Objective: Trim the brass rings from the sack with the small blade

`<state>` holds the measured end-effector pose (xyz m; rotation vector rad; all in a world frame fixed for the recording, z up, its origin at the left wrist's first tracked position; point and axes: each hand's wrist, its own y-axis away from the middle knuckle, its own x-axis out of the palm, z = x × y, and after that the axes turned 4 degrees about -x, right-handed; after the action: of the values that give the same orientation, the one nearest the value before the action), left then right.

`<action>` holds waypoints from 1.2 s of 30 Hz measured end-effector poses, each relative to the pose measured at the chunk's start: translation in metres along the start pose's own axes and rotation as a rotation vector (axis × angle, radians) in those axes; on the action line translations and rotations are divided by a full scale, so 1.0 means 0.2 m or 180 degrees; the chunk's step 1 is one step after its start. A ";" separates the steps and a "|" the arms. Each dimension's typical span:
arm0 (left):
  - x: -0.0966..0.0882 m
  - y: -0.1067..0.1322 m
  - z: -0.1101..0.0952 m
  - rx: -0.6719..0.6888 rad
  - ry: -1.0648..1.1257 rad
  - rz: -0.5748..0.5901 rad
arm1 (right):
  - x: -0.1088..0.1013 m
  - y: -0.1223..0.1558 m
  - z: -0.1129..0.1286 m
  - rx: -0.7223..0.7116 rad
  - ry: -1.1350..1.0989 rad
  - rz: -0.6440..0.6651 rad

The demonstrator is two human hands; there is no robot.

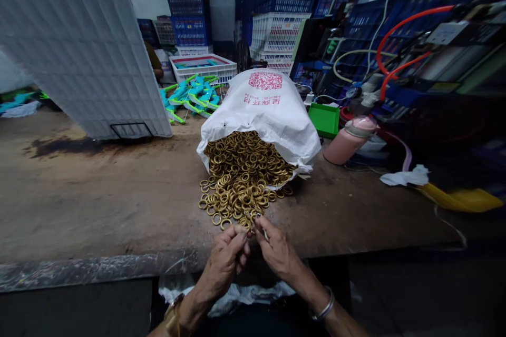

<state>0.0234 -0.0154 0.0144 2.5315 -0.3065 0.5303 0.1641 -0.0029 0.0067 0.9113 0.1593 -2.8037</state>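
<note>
My left hand (228,257) is closed, its thumb and forefinger pinched on a gold-coloured ring at the front of the pile. Just beside it, my right hand (280,253) also has its fingertips together on a ring there; the exact grip is small and partly hidden. Loose gold-coloured rings (233,195) spill over the tabletop toward both hands. They come from the open mouth of a white woven sack (261,113), which lies on its side with red print and many more rings inside.
A grey ribbed panel (87,52) stands on the brown table (98,205) at left. Blue-green plastic toy bows (193,95) lie behind. At right are a green tray (323,119), a pink cylinder (350,142), red hoses and yellow plastic (460,198). Crates (185,5) are stacked at the back.
</note>
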 end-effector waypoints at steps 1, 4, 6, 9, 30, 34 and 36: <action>0.00 0.00 0.00 0.0048 -0.0042 -0.0018 | 0.00 0.01 0.00 -0.0050 0.0230 0.0097; 0.01 -0.01 -0.01 0.0180 -0.0151 -0.0072 | 0.01 0.04 0.00 -0.0205 0.0754 0.0379; 0.01 -0.01 -0.02 0.0167 -0.0220 -0.0125 | 0.01 0.05 0.01 -0.0237 0.1019 0.0464; 0.01 -0.01 -0.02 0.0148 -0.0292 -0.0184 | 0.01 0.04 0.03 -0.0151 0.1357 0.0497; -0.03 0.02 -0.02 -0.0333 0.0834 0.0238 | -0.09 -0.12 -0.17 0.0273 0.0976 -0.0516; -0.04 0.01 -0.03 -0.0536 0.1098 0.0284 | -0.08 -0.15 -0.13 0.0175 0.1134 -0.0480; -0.05 0.00 -0.03 -0.0600 0.1261 0.0300 | -0.08 -0.16 -0.13 0.0225 0.1132 -0.0454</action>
<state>0.0130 -0.0121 0.0152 2.1790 -0.3112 0.9729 0.1846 0.0343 -0.0029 1.4651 0.1814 -2.7607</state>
